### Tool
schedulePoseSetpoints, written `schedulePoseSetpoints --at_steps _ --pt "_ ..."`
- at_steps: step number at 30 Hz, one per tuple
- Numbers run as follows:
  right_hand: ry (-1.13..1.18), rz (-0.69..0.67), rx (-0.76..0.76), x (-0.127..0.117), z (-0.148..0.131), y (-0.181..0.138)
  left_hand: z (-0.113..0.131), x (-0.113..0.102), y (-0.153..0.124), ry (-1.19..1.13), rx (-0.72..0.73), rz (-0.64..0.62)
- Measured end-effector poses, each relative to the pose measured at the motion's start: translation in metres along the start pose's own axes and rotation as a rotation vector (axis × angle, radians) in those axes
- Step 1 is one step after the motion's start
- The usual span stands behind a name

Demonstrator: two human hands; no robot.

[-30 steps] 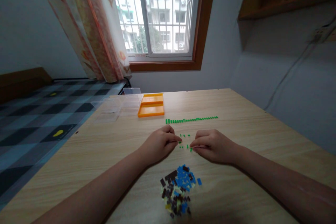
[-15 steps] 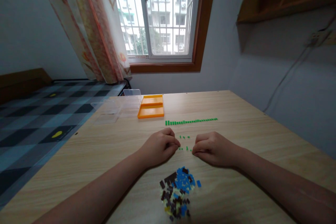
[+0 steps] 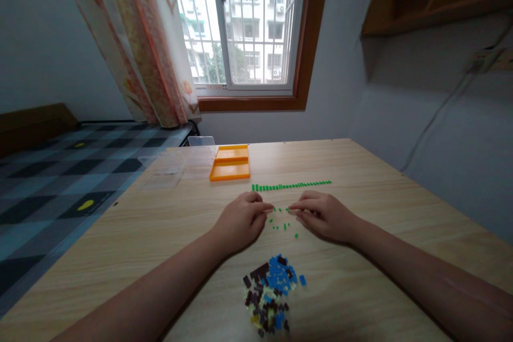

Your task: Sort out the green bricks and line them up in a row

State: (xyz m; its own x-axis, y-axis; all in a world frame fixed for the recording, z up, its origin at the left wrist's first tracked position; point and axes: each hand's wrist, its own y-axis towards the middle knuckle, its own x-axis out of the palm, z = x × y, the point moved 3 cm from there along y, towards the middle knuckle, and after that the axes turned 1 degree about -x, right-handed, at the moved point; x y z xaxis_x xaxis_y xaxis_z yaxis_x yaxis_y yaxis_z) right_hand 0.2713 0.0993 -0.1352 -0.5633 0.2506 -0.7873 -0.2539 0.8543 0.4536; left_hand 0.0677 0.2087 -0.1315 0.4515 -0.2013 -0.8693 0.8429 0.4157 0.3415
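Small green building bricks (image 3: 285,225) lie loose on the table between my two hands. My left hand (image 3: 242,222) rests on the wood, its index finger stretched out to a tiny green brick (image 3: 274,209). The thumb is apart from that finger, with nothing seen between them. Opposite, my right hand (image 3: 326,216) reaches its index fingertip to another small green brick (image 3: 287,209), thumb held apart below. Whether either fingertip touches its brick or stops just beside it, I cannot tell. Beyond the hands runs a long row of green bricks (image 3: 288,186).
A mixed pile of blue, brown, cream and yellow bricks (image 3: 276,283) lies nearer to me. At the back left are an orange two-part tray (image 3: 230,176) and clear plastic boxes (image 3: 196,163). A bed (image 3: 60,181) adjoins the table's left edge.
Both hands have opened from a pinch, their index fingers now stretched out farther forward. Loose green bricks that were hidden by the fingers now show between and below the hands.
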Motion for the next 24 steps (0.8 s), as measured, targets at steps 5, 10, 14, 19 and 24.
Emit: schedulePoseSetpoints --at_steps 5,10,14,19,24 --pt "-0.119 -0.002 -0.018 0.008 0.007 0.005 0.003 0.0 -0.001 0.064 0.044 -0.029" --pt "-0.152 -0.003 0.0 0.012 0.006 0.007 0.006 -0.001 -0.001 0.057 0.061 -0.048" --pt "-0.143 0.011 0.058 0.012 0.008 0.008 0.008 -0.001 -0.001 0.052 0.06 -0.058" --pt "-0.123 0.039 0.154 0.013 0.007 0.013 0.009 0.0 0.0 0.089 0.066 -0.06" --pt "-0.122 0.061 0.156 0.013 0.005 0.013 0.009 0.0 0.0 0.081 0.075 -0.041"
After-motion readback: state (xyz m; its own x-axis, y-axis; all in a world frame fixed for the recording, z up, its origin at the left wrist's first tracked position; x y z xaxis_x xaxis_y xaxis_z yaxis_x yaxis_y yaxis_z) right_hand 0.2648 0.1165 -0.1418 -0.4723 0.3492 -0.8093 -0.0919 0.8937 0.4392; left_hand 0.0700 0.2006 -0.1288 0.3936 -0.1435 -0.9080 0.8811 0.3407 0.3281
